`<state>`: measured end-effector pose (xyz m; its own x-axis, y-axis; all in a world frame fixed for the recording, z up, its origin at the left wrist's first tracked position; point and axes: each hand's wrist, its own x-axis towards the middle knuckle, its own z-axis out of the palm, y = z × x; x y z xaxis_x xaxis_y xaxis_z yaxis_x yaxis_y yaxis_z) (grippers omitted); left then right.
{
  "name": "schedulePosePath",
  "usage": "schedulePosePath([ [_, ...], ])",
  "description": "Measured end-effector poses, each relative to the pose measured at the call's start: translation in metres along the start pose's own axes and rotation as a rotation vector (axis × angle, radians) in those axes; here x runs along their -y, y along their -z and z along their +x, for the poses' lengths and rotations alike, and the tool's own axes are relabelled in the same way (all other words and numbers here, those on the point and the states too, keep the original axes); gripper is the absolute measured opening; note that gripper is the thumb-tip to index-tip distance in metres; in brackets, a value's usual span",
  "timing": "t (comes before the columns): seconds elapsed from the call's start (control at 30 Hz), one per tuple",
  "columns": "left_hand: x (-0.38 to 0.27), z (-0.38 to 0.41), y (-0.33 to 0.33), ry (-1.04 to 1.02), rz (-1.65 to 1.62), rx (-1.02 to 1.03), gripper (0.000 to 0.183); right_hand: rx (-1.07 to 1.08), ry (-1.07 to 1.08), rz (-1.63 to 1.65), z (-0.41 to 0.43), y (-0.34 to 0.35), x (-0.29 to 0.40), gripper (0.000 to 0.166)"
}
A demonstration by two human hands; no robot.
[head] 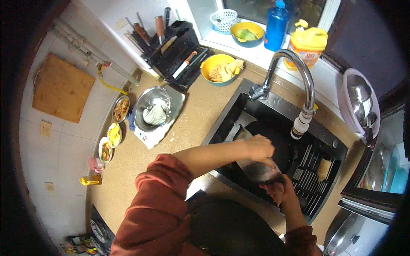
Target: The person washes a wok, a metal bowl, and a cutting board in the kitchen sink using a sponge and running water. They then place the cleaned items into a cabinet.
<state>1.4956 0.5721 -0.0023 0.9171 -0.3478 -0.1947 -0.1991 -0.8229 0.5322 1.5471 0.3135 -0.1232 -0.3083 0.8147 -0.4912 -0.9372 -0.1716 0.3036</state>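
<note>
My left hand (261, 148) is closed at the upper edge of a wide, shiny metal blade (258, 169), which looks like a cleaver and slants over the black sink (221, 128). At the blade's lower right end, my right hand (288, 188) grips a reddish, meat-like piece (274, 192); a dark part lies between them, and whether it is a handle is unclear. Below the hands, a dark round pan (272, 134) sits in the sink. The chrome faucet (309, 76) with its white nozzle (301, 124) arches above.
A slatted rack with a sponge (324, 170) is at the sink's right. On the counter are a steel bowl (153, 108) of white dough-like stuff, a yellow bowl (219, 76), small dishes (114, 135) and a knife case (179, 35). Bottles (276, 28) line the sill. A basin (347, 96) stands right.
</note>
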Motion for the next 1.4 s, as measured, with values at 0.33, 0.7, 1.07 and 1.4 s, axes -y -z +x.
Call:
schedulePosePath([
  [0.33, -0.038, -0.018, 0.037, -0.072, 0.129, 0.013, 0.072, -0.110, 0.380, -0.596, -0.014, -0.020, -0.047, 0.061],
  [0.7, -0.018, -0.146, 0.054, 0.251, -0.626, -0.434, 0.043, -0.428, 0.902, -0.316, -0.029, -0.030, -0.125, 0.035],
  [1.07, -0.002, -0.201, -0.009, 0.407, -1.179, -0.744, 0.029, -0.488, 1.198, -0.318, -0.100, 0.029, -0.086, 0.023],
  [1.4, -0.111, -0.205, 0.009, -0.132, -0.178, -0.560, 0.026, -0.531, 1.160, -0.495, -0.043, -0.082, -0.135, 0.049],
])
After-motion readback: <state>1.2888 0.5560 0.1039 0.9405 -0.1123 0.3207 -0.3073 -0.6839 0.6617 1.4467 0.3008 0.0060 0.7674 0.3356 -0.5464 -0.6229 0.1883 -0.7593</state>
